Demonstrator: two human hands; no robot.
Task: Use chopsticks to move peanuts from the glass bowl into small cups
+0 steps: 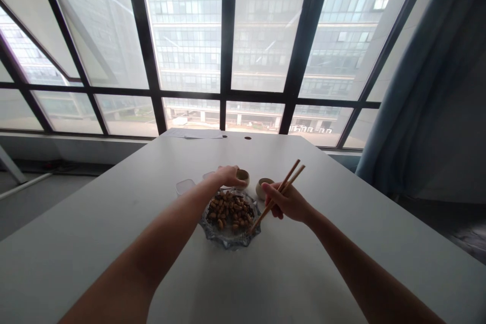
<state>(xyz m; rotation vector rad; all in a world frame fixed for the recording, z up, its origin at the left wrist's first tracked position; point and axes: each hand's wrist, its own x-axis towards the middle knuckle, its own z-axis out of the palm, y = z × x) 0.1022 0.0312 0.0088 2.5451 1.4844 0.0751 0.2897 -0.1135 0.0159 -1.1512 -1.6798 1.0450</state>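
Note:
My right hand [286, 201] is closed around a pair of wooden chopsticks [291, 174], whose lower tips reach the right edge of a scalloped clear glass bowl [228, 241]. Brown nuts [231, 211] with some darker pieces fill much of that bowl. Beyond its far rim, my left hand [229, 176] has its fingers and thumb around the left side of a small round tan cup [243, 177]. A second tan cup [263, 187] stands just behind my right hand, partly covered by it. Whether anything lies inside either cup is hard to make out.
Left of my left hand sits a clear plastic container [185, 186], with another [208, 175] partly behind my wrist. Papers [193, 134] lie at the far end of the white table [152, 172]. Windows rise behind it; a blue curtain [410, 81] hangs at right.

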